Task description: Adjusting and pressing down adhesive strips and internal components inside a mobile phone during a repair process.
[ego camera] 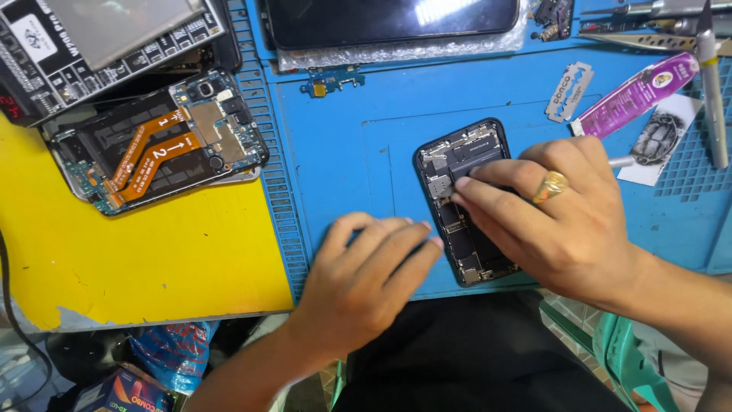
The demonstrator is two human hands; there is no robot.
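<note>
An opened phone (465,202), its back removed and its boards exposed, lies on a blue mat (358,137). It is pinned from both sides. The right hand (560,214) is laid over the phone's right half, with the fingertips (462,183) pressed together onto a grey part near the upper middle of the phone; a thin pinch is suggested, but whether anything is held between the fingers cannot be told. A gold ring (553,185) is worn on this hand. The left hand (374,267) is rested flat on the mat, fingers extended and close together, their tips touching the phone's left edge; nothing is gripped by it.

Just beyond the right hand's knuckles a white-tipped tool (621,162) is seen, and further off a purple tube (637,93) and a razor blade (569,91). Well to the left of the left hand, a second opened phone (156,145) with orange flex cables is laid partly on a yellow board (137,252). A dark screen (389,19) lies above the mat's far edge.
</note>
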